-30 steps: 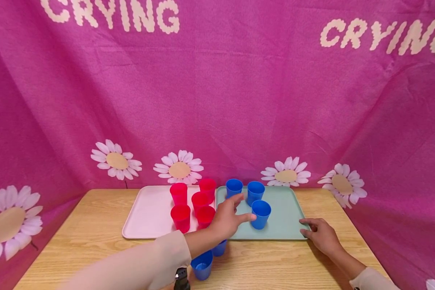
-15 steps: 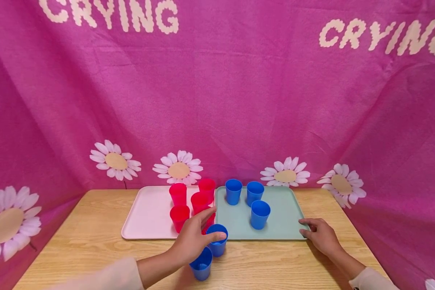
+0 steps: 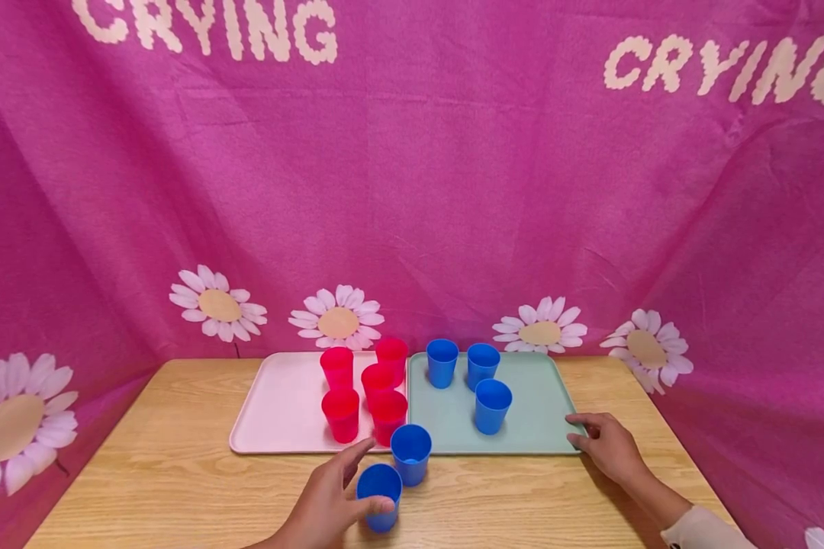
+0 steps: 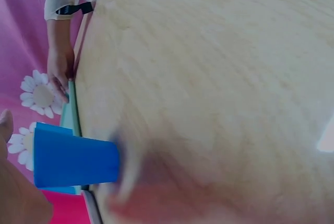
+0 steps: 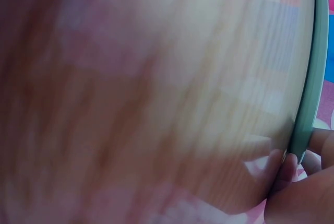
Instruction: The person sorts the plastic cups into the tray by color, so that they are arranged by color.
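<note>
My left hand (image 3: 326, 496) is at the near blue cup (image 3: 381, 497), thumb in front of it and fingers spread along its far left side. In the left wrist view a gap shows between that hand and a blue cup (image 4: 75, 156). Just behind the near cup, another blue cup (image 3: 411, 454) stands on the wooden table. My right hand (image 3: 611, 446) pinches the right edge of the green tray (image 3: 542, 412); the right wrist view shows thumb and fingers at the tray's rim (image 5: 308, 98). Three blue cups (image 3: 493, 406) stand upright on this tray.
To the left, a pink tray (image 3: 281, 404) adjoins the green one and carries several red cups (image 3: 341, 415) near its right side. The wooden table (image 3: 151, 450) extends in front of both trays. Behind it hangs a magenta curtain (image 3: 412, 191) with daisies.
My left hand has moved back from the green tray, past the red cups, to the near blue cup. The right hand stays at the tray's edge, and the cups have not moved.
</note>
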`<state>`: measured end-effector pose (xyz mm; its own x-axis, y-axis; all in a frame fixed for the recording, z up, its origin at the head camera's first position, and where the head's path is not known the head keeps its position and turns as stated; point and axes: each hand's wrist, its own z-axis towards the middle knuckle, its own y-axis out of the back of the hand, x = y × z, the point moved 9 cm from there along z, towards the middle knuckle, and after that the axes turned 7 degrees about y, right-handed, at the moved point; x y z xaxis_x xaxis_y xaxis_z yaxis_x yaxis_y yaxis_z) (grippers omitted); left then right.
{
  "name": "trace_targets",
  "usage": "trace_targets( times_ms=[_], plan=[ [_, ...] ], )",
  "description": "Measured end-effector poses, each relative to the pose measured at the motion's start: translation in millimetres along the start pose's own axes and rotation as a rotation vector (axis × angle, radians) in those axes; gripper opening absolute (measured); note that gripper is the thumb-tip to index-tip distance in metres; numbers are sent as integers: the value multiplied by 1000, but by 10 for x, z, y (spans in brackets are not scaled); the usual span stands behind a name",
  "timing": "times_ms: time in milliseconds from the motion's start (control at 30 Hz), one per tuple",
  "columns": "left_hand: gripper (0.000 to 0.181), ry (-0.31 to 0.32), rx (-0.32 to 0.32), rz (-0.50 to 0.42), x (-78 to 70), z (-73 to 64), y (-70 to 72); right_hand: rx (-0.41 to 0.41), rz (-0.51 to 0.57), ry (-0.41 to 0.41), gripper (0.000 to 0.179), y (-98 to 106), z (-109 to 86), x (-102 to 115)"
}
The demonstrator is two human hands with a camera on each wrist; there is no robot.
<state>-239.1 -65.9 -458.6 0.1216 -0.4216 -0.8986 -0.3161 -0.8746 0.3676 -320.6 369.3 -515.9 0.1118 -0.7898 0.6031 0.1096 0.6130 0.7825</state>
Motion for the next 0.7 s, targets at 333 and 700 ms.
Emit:
trace_targets(
  times_ms=[333,700],
  plan=[
    [94,50,27,31,247,26,-67,6,12,-6,32,-3,1,-6],
    [81,43,71,5,259,68,-72,-15,2,15,31,9,-3,-3]
  ],
)
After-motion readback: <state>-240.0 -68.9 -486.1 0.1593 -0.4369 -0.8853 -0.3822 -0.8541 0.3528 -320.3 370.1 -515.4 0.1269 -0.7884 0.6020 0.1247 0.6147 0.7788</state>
